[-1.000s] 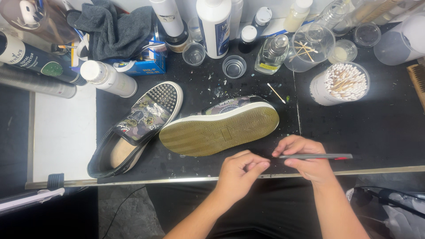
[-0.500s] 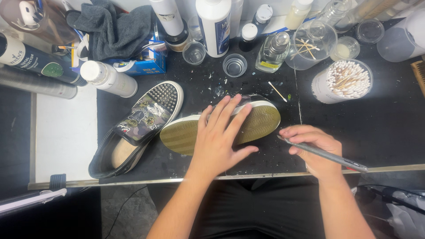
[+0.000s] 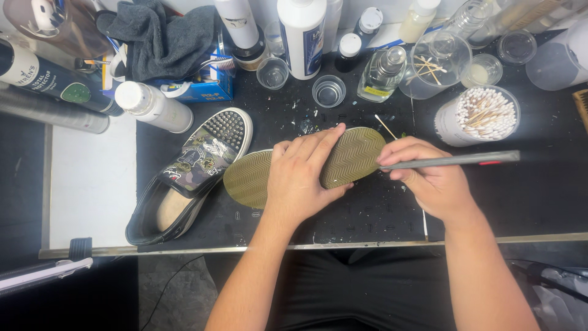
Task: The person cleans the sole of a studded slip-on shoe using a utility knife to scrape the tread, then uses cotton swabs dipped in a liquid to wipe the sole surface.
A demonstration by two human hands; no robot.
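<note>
Olive-tan rubber, ribbed in a fine herringbone, facing up: the sole of the overturned shoe (image 3: 306,167), lying at the middle of the black desk (image 3: 551,202), toe toward 2 o'clock, heel toward 8 o'clock. Pressed flat across its middle, the left hand (image 3: 303,178), fingers spread and laid along the sole, probably to pin the shoe against sliding while the tip of the tool works at the toe edge. Held just at 3 o'clock of the toe, the right hand (image 3: 432,178), grip pinching a slim grey tool (image 3: 453,160) between thumb and fingers, shaft running out toward 3 o'clock with a small red mark near its far end; working tip hidden where it meets the sole, so touching or not cannot be told. Sole looking worn and dull, with no clear dirt patches at this size.

At 9 o'clock of the overturned shoe, just beside it, its mate (image 3: 190,171): upright, camouflage upper with patches, studded toe, pale insole showing. At 12 o'clock, a row of bottles, with a tall white bottle (image 3: 301,34) and a small clear glass bottle (image 3: 381,75), plus small glass cups. At 2 o'clock, a tub of cotton swabs (image 3: 484,115). At 11 o'clock, a grey cloth (image 3: 162,37) heaped over a blue box. Scattered pale flecks on the desk around the sole.
</note>
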